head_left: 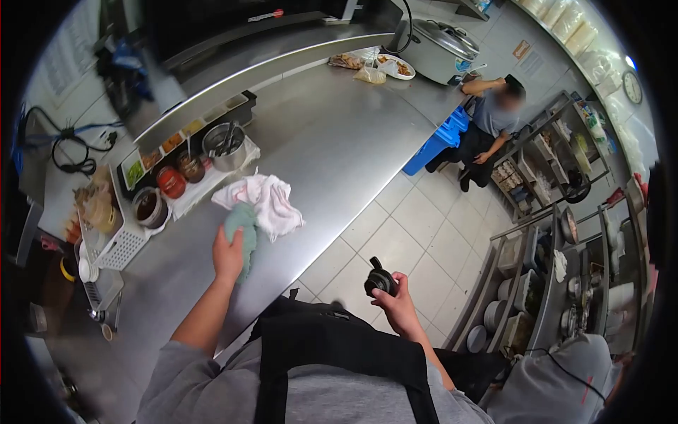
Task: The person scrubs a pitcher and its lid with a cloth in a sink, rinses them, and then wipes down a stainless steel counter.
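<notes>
My left hand (227, 258) is closed on a green cloth (244, 230) that rests on the steel counter (311, 155). Against it lies a crumpled white cloth (277, 205) with pinkish marks. Off the counter's front edge, above the tiled floor, my right hand (401, 307) grips a small round black object (380, 281) with a dark hollow and a short tab on top. Its exact kind I cannot make out.
Along the counter's back stand a metal pot (227, 150) with utensils, a red jar (171, 182) and a white basket (123, 244). A large cooker (439, 53) stands at the far end. A person (491, 124) sits near blue bins (446, 138). Shelves (508, 283) line the right.
</notes>
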`<state>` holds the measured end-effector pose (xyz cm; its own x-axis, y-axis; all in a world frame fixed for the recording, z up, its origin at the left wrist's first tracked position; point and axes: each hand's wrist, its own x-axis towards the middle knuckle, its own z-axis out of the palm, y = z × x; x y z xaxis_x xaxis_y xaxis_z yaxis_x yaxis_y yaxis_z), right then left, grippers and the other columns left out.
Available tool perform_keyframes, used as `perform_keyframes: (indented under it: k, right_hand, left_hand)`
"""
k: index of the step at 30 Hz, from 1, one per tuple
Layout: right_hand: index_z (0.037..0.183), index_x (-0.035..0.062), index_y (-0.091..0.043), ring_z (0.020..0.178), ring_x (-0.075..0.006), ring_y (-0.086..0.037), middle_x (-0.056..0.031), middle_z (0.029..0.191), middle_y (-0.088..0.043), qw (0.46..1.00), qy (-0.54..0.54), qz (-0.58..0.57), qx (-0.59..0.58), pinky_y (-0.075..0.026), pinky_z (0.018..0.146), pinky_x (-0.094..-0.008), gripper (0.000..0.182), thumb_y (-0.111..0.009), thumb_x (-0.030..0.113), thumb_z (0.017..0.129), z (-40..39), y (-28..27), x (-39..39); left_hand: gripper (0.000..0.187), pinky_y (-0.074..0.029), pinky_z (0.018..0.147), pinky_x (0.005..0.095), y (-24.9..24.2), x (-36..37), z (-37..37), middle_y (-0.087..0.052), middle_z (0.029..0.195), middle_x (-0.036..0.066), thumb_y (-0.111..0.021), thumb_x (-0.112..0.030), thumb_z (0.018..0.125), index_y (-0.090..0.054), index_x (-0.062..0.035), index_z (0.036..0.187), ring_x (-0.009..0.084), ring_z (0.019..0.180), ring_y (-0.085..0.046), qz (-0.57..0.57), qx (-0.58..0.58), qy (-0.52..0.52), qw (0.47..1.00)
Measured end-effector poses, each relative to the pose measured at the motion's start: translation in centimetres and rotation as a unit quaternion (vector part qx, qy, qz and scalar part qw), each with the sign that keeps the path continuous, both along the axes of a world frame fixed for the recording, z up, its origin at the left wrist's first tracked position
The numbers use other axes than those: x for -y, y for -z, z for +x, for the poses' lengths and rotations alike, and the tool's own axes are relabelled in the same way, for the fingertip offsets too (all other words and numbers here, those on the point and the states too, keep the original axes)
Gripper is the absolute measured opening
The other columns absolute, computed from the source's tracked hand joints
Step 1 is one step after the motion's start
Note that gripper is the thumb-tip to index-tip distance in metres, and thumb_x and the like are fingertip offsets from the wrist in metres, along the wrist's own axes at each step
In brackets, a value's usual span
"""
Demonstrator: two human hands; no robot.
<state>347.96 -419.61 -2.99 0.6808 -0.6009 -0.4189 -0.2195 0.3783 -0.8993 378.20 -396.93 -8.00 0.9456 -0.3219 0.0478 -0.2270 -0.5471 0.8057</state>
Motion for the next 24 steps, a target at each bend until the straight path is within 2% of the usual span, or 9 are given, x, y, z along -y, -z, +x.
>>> perform_keyframes:
  k: [1, 4, 8, 10, 11, 12, 14, 17, 24]
  right_hand:
    - [0.114, 0.0131, -0.03, 0.099, -0.017, -0.056, -0.0082, 0.109, -0.055, 1.0, 0.007, 0.009, -0.009, -0.051, 0.072, -0.0327, 0.053, -0.071, 0.006, 0.081, 0.0, 0.7, 1.7]
    - [0.115, 0.0132, -0.031, 0.099, -0.0176, -0.058, -0.0077, 0.11, -0.054, 0.996, 0.038, 0.067, -0.038, -0.05, 0.075, -0.0342, 0.052, -0.071, 0.01, 0.082, 0.3, 2.5, 7.6]
    - [0.117, 0.0122, -0.03, 0.098, -0.0172, -0.057, -0.0085, 0.11, -0.054, 0.998, 0.027, 0.046, -0.034, -0.05, 0.075, -0.0339, 0.055, -0.072, 0.013, 0.083, 3.9, 3.4, 17.1]
    - [0.115, 0.009, -0.029, 0.095, -0.0153, -0.055, -0.0094, 0.106, -0.053, 1.0, -0.006, -0.021, -0.008, -0.049, 0.076, -0.0297, 0.055, -0.073, 0.011, 0.081, 6.4, 2.5, 22.0]
    - [0.114, 0.0086, -0.029, 0.094, -0.0149, -0.055, -0.0093, 0.105, -0.053, 0.998, -0.027, -0.053, 0.014, -0.049, 0.076, -0.0291, 0.055, -0.073, 0.009, 0.081, 7.5, 2.3, 24.5]
    - [0.113, 0.0082, -0.03, 0.094, -0.0146, -0.054, -0.0092, 0.104, -0.052, 0.995, -0.047, -0.086, 0.034, -0.049, 0.076, -0.0286, 0.055, -0.074, 0.008, 0.08, 8.2, 2.2, 26.9]
    - [0.113, 0.008, -0.03, 0.094, -0.0143, -0.054, -0.0092, 0.104, -0.052, 0.991, -0.053, -0.11, 0.048, -0.049, 0.076, -0.028, 0.055, -0.074, 0.006, 0.079, 9.0, 1.0, 31.2]
    - [0.112, 0.0079, -0.03, 0.094, -0.0138, -0.054, -0.0092, 0.104, -0.052, 0.989, -0.053, -0.127, 0.051, -0.049, 0.076, -0.027, 0.055, -0.073, 0.005, 0.079, 8.6, 0.4, 37.3]
    - [0.113, 0.0101, -0.031, 0.09, -0.0132, -0.054, -0.0086, 0.104, -0.053, 0.994, 0.049, -0.057, -0.076, -0.049, 0.07, -0.0256, 0.054, -0.073, 0.005, 0.079, 5.0, 2.4, 48.5]
  left_hand:
    - [0.032, -0.045, 0.087, 0.0343, -0.1, 1.1, 0.5, -0.062, 0.106, 0.019, -0.056, -0.025, 0.093, -0.053, -0.0008, 0.114, 0.0327, 0.096, -0.061, -0.137, -0.03, -0.054, 0.989]
    - [0.037, -0.044, 0.088, 0.0331, -2.4, 4.7, 1.5, -0.062, 0.105, 0.021, -0.052, -0.027, 0.096, -0.051, 0.0014, 0.119, 0.0283, 0.099, -0.061, -0.284, -0.018, -0.085, 0.955]
    - [0.046, -0.043, 0.092, 0.0368, -5.3, 12.3, 3.4, -0.062, 0.11, 0.024, -0.048, -0.035, 0.098, -0.049, 0.0017, 0.126, 0.0316, 0.104, -0.06, -0.243, 0.073, -0.072, 0.965]
    - [0.058, -0.039, 0.098, 0.0431, -6.2, 16.4, 4.8, -0.055, 0.124, 0.025, -0.046, -0.045, 0.097, -0.046, 0.0022, 0.13, 0.0375, 0.114, -0.054, 0.056, -0.039, 0.014, 0.998]
    - [0.07, -0.031, 0.105, 0.0498, -6.9, 19.7, 5.4, -0.044, 0.139, 0.024, -0.045, -0.053, 0.093, -0.039, 0.0001, 0.137, 0.0408, 0.125, -0.045, 0.213, -0.112, 0.048, 0.969]
    - [0.07, -0.031, 0.105, 0.0498, -5.7, 22.6, 5.6, -0.044, 0.139, 0.024, -0.045, -0.053, 0.093, -0.039, 0.0001, 0.137, 0.0408, 0.125, -0.045, 0.215, -0.111, 0.047, 0.969]
    - [0.076, -0.021, 0.111, 0.0525, -0.7, 29.0, 6.4, -0.029, 0.149, 0.023, -0.048, -0.054, 0.09, -0.03, -0.0027, 0.144, 0.0375, 0.137, -0.03, 0.368, 0.086, 0.068, 0.923]
    - [0.079, -0.012, 0.114, 0.0537, 3.2, 38.1, 6.2, -0.017, 0.153, 0.022, -0.049, -0.052, 0.09, -0.022, -0.0059, 0.148, 0.0359, 0.143, -0.015, 0.415, 0.122, 0.022, 0.901]
    - [0.073, -0.012, 0.116, 0.0493, 3.6, 55.0, 10.8, -0.014, 0.155, 0.021, -0.05, -0.042, 0.092, -0.021, -0.006, 0.149, 0.0347, 0.144, -0.013, 0.38, 0.12, 0.059, 0.915]
